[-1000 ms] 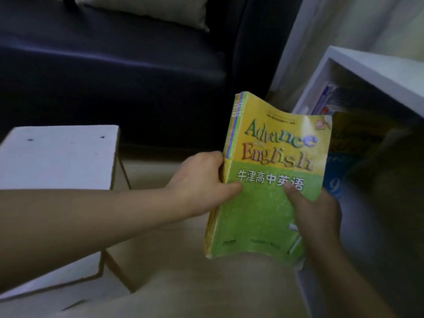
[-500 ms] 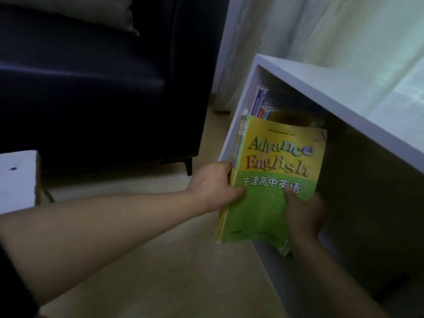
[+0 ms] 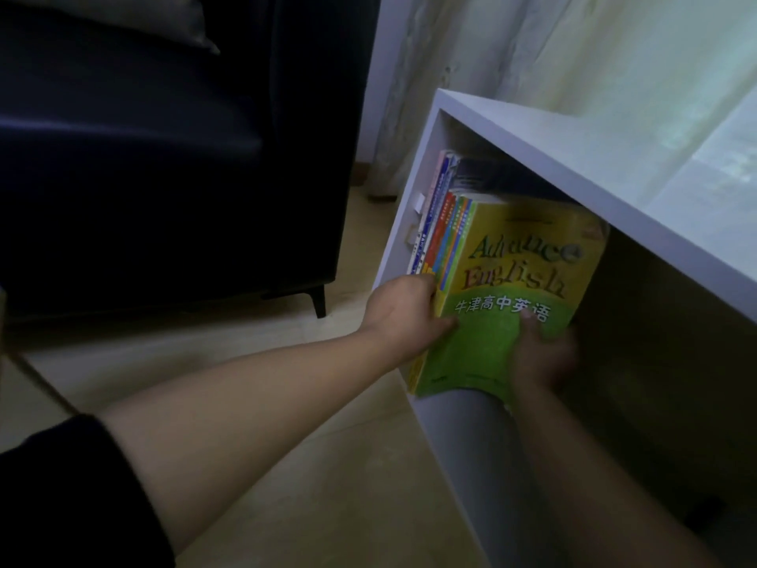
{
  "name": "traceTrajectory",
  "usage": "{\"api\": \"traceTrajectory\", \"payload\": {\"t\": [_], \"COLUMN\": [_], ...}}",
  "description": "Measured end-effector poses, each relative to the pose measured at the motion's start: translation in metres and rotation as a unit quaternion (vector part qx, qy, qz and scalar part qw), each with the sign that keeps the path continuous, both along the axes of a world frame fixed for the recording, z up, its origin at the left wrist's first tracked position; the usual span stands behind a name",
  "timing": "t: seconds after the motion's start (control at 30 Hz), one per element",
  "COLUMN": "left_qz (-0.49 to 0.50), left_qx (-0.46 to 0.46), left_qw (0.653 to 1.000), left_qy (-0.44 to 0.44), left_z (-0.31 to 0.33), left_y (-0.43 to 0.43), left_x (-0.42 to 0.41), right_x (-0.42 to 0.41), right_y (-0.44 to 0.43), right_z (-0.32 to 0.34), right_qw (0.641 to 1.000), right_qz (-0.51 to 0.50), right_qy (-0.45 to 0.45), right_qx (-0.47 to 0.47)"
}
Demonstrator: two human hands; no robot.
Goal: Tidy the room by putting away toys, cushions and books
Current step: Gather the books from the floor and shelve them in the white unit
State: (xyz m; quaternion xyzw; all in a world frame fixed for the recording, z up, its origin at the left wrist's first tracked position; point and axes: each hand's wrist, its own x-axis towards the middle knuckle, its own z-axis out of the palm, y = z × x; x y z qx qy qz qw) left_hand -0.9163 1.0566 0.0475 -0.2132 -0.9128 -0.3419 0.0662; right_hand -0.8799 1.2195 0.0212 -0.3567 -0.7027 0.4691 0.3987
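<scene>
A stack of books with a yellow and green "Advance English" cover [image 3: 512, 297] in front stands partly inside a white shelf cube [image 3: 540, 141]. My left hand [image 3: 403, 321] grips the stack's spine side, thumb on the cover. My right hand [image 3: 540, 354] holds the lower right of the cover, thumb on the front, inside the dark compartment. More books [image 3: 444, 198] stand upright against the cube's left wall, behind the stack.
A dark sofa [image 3: 164, 178] with a pale cushion [image 3: 123, 14] on it stands at the left, its leg [image 3: 318, 301] on the light floor [image 3: 311, 465]. Pale curtains [image 3: 573, 55] hang behind the cube. The compartment's right part is dark.
Both hands have carried the book stack rightward and forward from the open floor into the shelf cube. The low white table has left the view.
</scene>
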Motion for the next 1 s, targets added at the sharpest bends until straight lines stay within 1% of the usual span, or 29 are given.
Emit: {"api": "traceTrajectory", "payload": {"t": [0.2,0.33,0.4,0.6,0.7,0.83,0.9,1.0], "left_qz": [-0.018,-0.021,-0.021,-0.030,-0.047,-0.119,-0.125,-0.125], "left_qx": [-0.035,-0.028,-0.025,-0.025,-0.032,-0.035,-0.018,-0.005], "left_qw": [0.999,0.999,0.999,0.999,0.998,0.990,0.988,0.987], "left_qy": [0.012,0.005,0.002,-0.010,-0.026,-0.072,-0.093,-0.103], "left_z": [-0.022,-0.028,-0.029,-0.031,-0.027,-0.025,-0.024,-0.020], "left_y": [0.008,0.007,0.008,0.007,0.007,0.000,-0.004,-0.006], "left_x": [-0.007,-0.014,-0.017,-0.020,-0.020,-0.020,-0.021,-0.025], "right_x": [0.006,0.004,0.006,0.021,0.029,0.031,0.030,0.026], "right_y": [0.011,0.014,0.018,0.016,0.018,0.018,0.016,0.015], "right_z": [-0.037,-0.036,-0.038,-0.050,-0.055,-0.059,-0.057,-0.052], "right_qw": [0.999,0.999,0.999,0.995,0.991,0.987,0.981,0.977], "right_qz": [0.006,0.001,0.002,0.032,0.036,0.004,-0.012,-0.021], "right_qy": [0.012,0.008,-0.007,-0.089,-0.127,-0.159,-0.182,-0.189], "right_qx": [-0.044,-0.041,-0.033,-0.043,-0.022,0.033,0.067,0.098]}}
